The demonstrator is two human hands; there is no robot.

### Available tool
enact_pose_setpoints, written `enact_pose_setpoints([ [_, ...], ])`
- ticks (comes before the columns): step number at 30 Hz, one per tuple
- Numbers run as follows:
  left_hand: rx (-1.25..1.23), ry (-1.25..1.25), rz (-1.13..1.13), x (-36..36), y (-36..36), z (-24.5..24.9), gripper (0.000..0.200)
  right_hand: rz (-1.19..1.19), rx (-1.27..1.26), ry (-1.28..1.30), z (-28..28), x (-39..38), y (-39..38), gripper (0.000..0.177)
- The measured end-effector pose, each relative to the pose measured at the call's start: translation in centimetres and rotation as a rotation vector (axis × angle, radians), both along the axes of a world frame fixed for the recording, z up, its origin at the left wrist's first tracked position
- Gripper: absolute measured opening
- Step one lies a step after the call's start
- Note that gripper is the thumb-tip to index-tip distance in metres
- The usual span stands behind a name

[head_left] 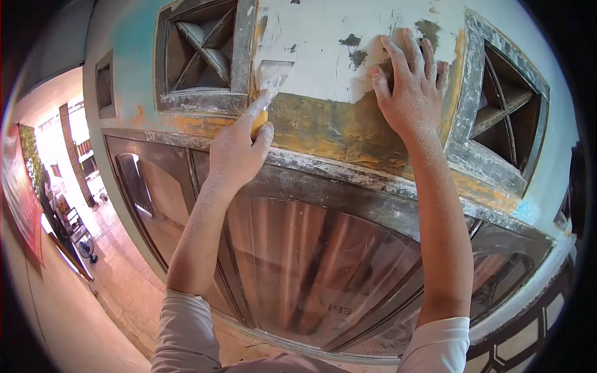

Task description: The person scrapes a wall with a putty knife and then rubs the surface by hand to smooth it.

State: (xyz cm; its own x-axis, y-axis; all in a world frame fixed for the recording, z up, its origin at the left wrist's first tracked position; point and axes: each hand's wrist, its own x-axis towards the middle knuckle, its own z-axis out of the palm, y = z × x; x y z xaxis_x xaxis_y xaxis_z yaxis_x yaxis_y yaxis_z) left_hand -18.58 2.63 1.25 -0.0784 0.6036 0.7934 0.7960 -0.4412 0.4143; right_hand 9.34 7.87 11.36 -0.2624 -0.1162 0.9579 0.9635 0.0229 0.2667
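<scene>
My left hand (239, 149) is closed around the yellow handle of a scraper (275, 73), with the index finger stretched along it. The scraper's wide metal blade lies against the left part of a wall panel (317, 56), white above and bare olive-brown below. My right hand (415, 90) rests on the right part of this panel, fingers spread and pointing up, holding nothing. Pale dust covers both hands and forearms. Dark patches show in the white paint near the right fingertips.
Vents with crossed slats stand on both sides, a left vent (239, 65) and a right vent (469, 105). Below runs a worn wooden ledge (348, 176) above glass panes (311, 261). At the far left, a bright opening shows a tiled floor (118, 242) and a fan (86, 248).
</scene>
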Motion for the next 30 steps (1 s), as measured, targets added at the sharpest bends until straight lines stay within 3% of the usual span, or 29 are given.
enact_pose_setpoints([
  [7,-0.027,0.010,0.043,1.3,0.6,-3.6,0.059,-0.027,-0.018,-0.001,-0.7,-0.1,-0.3,0.053],
  [8,0.095,-0.002,-0.015,0.7,1.1,-3.1,0.058,-0.028,-0.024,-0.005,-0.8,-0.1,-0.3,0.054],
  [11,-0.023,-0.038,-0.010,-0.3,0.3,0.4,0.056,-0.011,-0.021,-0.005,-0.9,-0.2,-0.4,0.053],
  [12,0.070,-0.015,-0.016,-0.5,0.6,0.4,0.055,-0.009,-0.021,-0.005,-0.9,-0.2,-0.4,0.053],
  [18,0.035,0.037,0.023,0.8,1.0,-3.6,0.059,-0.005,-0.039,-0.006,-1.7,-0.1,-0.4,0.054],
  [24,0.017,-0.004,-0.012,-0.7,0.2,0.8,0.059,-0.009,-0.050,-0.004,-1.7,-0.3,-0.5,0.055],
  [30,0.016,0.034,0.041,0.7,1.2,-4.3,0.059,-0.021,-0.075,-0.017,-2.6,-0.3,-0.9,0.055],
])
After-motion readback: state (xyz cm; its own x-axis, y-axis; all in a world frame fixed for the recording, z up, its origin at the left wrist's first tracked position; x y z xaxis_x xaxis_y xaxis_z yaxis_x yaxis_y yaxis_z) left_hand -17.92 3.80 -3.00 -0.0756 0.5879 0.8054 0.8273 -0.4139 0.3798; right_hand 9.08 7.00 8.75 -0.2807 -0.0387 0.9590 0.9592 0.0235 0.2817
